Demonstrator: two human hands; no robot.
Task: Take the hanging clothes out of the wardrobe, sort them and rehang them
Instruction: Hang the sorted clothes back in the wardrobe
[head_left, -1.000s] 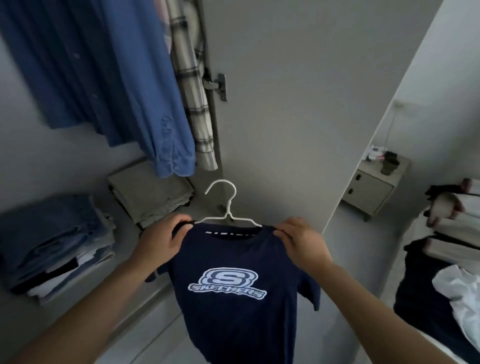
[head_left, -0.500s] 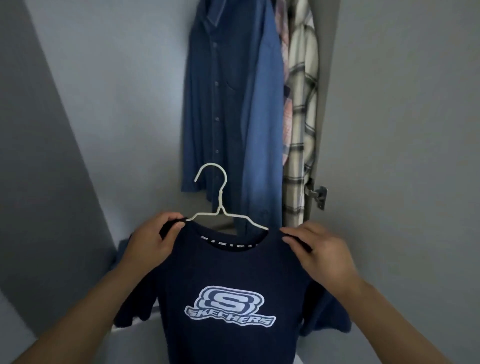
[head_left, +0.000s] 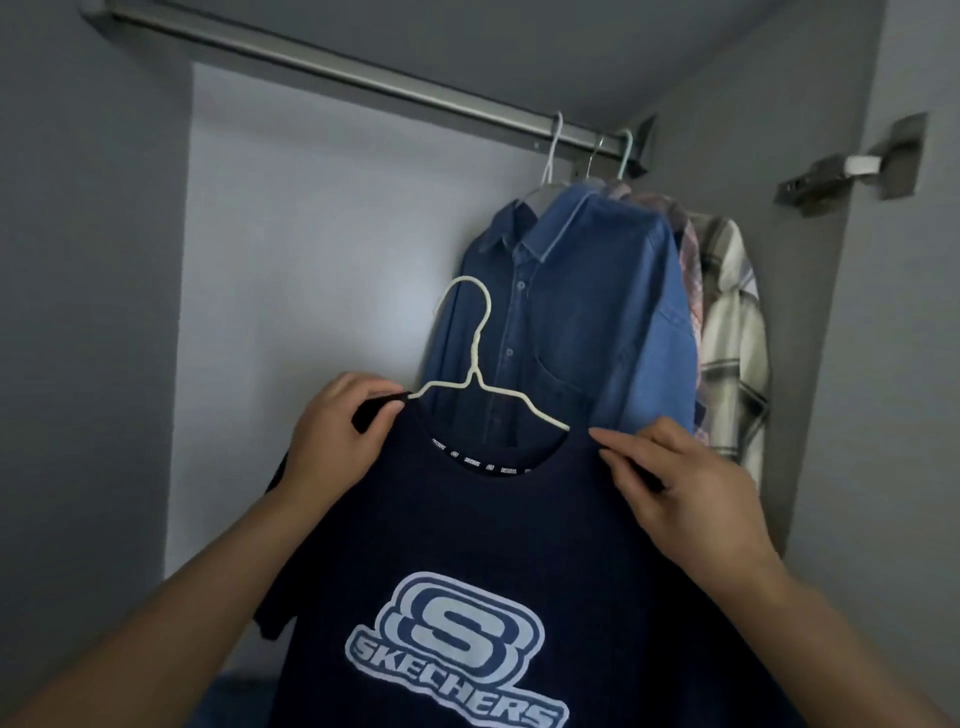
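Rehang step | navy tee on white hanger gripped at shoulders by left hand and right hand | hook to be lifted onto rail at 12 o'clock.

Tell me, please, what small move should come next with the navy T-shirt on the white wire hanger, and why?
Probably lift the navy logo T-shirt so its white wire hanger hooks over the metal wardrobe rail. The left hand and right hand pinch its shoulders, the hook stands free below the rail, and bare rail lies left of the hanging blue denim shirts.
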